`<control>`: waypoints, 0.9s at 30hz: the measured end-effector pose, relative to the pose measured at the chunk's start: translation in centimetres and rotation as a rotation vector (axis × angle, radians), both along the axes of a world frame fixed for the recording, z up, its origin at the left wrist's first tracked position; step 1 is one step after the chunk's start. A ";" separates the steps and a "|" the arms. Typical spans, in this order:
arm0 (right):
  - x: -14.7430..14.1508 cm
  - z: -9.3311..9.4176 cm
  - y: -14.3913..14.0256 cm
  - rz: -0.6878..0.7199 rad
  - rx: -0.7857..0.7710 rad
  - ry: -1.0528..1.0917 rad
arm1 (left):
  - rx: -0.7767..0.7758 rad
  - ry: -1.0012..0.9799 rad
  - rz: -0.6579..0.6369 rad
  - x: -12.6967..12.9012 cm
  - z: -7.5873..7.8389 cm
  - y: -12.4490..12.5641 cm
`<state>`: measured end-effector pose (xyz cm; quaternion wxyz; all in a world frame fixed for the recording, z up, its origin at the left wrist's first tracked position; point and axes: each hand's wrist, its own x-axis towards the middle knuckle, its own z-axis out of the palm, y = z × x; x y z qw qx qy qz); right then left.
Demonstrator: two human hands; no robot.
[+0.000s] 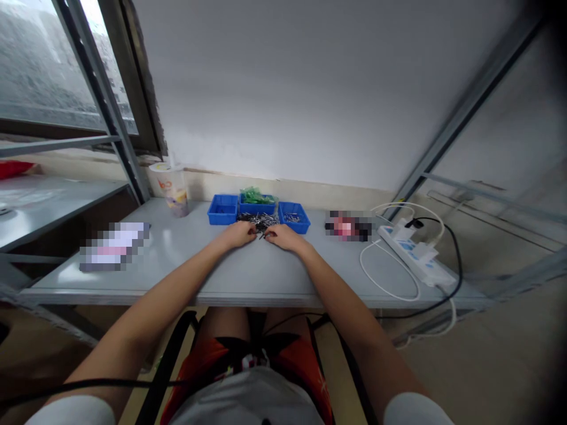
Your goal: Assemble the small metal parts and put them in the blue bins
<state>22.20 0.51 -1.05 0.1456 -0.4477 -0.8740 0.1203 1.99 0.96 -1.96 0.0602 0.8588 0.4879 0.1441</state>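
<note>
A pile of small slim black and silver screw-like pieces [259, 219] lies on the grey table between the blue bins. At the pile's near left edge rests my left hand [243, 234], its fingers curled together; whatever may be in them is too small to make out. My right hand [283, 236] is just to the right, thumb and fingers pinched on a slim dark piece [262, 236]. The fingertips of both hands are close together. Behind them stand a left blue bin [222, 219], a middle blue bin [257, 208] with green plastic pieces and a right blue bin [296, 225] with silver pieces.
A plastic drink cup [172, 192] stands at the back left. A blurred phone-like object [115, 245] lies on the left, and a blurred reddish object [348, 226] on the right. A white power strip [414, 257] with looping cables lies near the right end.
</note>
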 end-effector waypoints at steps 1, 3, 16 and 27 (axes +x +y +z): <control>0.0 0.0 0.0 0.003 -0.001 0.000 | 0.004 0.001 0.026 0.0 0.0 0.0; 0.0 0.1 0.0 0.009 -0.006 0.001 | 0.017 0.004 0.065 0.0 0.0 0.1; 0.2 -0.4 0.3 -0.003 0.004 0.054 | 0.082 -0.010 0.031 0.1 -0.5 0.4; 0.0 0.4 0.2 -0.024 0.131 0.236 | 0.167 -0.236 -0.117 0.3 0.9 -0.2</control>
